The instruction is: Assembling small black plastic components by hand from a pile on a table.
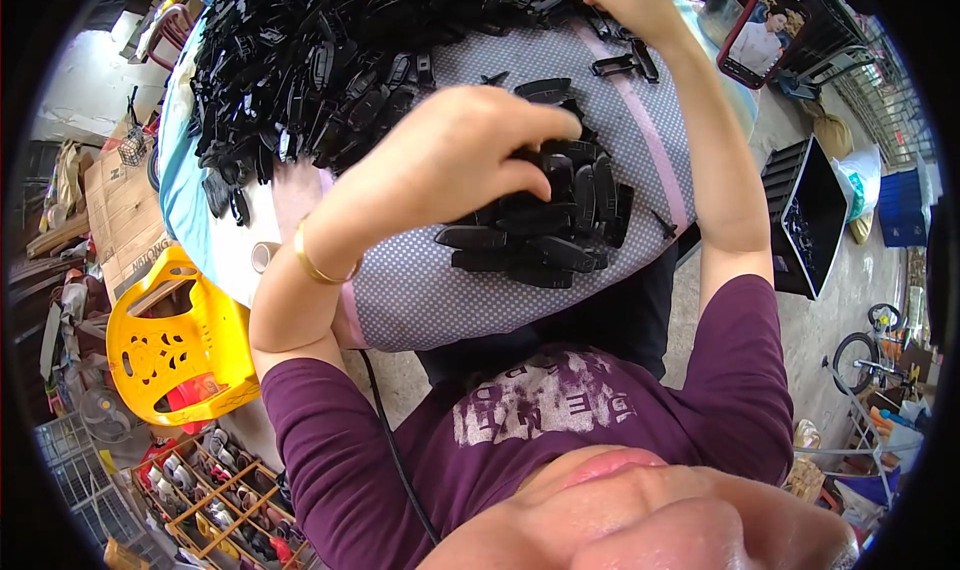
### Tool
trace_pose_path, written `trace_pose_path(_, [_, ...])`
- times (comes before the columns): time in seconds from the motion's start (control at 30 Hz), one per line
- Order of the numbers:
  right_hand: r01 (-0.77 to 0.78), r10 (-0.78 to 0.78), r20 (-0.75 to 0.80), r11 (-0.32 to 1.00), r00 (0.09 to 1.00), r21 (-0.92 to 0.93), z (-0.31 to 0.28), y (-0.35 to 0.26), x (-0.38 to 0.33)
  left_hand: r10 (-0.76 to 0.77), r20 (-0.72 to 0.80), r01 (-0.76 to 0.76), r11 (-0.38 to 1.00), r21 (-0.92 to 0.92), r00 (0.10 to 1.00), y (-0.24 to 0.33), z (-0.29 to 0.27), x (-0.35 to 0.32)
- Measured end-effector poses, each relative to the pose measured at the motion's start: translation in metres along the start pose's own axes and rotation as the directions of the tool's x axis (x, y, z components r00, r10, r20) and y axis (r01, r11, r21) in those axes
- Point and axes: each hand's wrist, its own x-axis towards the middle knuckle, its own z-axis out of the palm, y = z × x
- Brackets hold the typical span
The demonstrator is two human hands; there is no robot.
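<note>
My left hand [465, 150] hovers over a small stack of black elongated plastic parts [560, 245]; its thumb and forefinger are apart, with nothing visible between them. At the far right edge of the large heap of similar black parts [310, 65], my right hand [630, 5] has its fingers bent together; whatever they hold, if anything, I cannot make out. Both heap and stack lie on a grey dotted cloth [410, 290] with pink bands. A few loose parts [613, 65] rest below my right hand, and a thin black piece [664, 224] lies near the cloth's right side.
A phone [765, 32] stands at the far right, beside a metal container [725, 10]. Beyond the right edge is a black crate [812, 220] on the floor. A yellow plastic chair [180, 340] stands left, near a tape roll [263, 258]. A black cable [385, 420] hangs by my left arm.
</note>
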Motion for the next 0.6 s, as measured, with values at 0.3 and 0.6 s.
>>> trace_pose_path(0.3, [0.394, -0.310, 0.245, 0.674, 0.918, -0.625, 0.036, -0.005, -0.012, -0.298, -0.133, 0.321, 0.771, 0.550, 0.945, -0.081, -0.007, -0.015])
trace_pose_path(0.6, [0.402, -0.427, 0.016, 0.837, 0.904, -0.371, 0.026, -0.021, -0.012, -0.348, -0.152, 0.371, 0.748, 0.550, 0.925, -0.097, 0.000, -0.014])
